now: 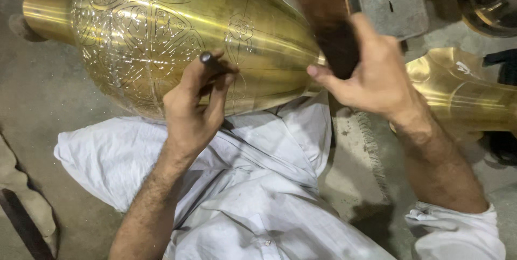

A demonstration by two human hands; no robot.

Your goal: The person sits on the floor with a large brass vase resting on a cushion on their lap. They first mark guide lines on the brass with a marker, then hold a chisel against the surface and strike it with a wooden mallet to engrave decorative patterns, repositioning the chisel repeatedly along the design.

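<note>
1 large brass vase lies on its side across the person's lap, over white cloth, its engraved belly toward the floor's far-left corner and its narrow end pointing right. The left hand is clenched around 1 dark metal punch, whose tip is hidden against the vase's engraved surface. The right hand is wrapped around 1 dark wooden mallet, raised above the vase's narrow end. A 2nd brass piece lies on the concrete floor toward the right edge.
</note>
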